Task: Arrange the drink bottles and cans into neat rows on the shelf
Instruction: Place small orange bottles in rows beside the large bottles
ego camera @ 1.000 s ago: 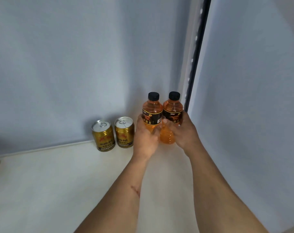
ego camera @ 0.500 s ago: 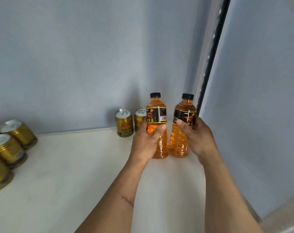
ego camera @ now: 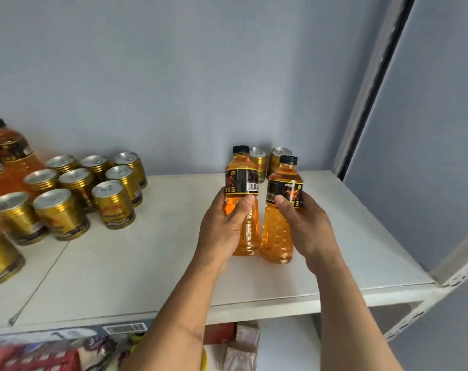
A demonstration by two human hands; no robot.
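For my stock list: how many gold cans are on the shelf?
12 gold cans: nine in a three-by-three block at left, one at the left edge before it, two by the back wall behind the held bottles. More may be cut off at left.

A single head-worn view looks forward and down from close range onto the white shelf (ego camera: 152, 253), facing the blue back wall (ego camera: 174, 76). Both forearms reach in from the bottom edge. A lower shelf shows beneath.
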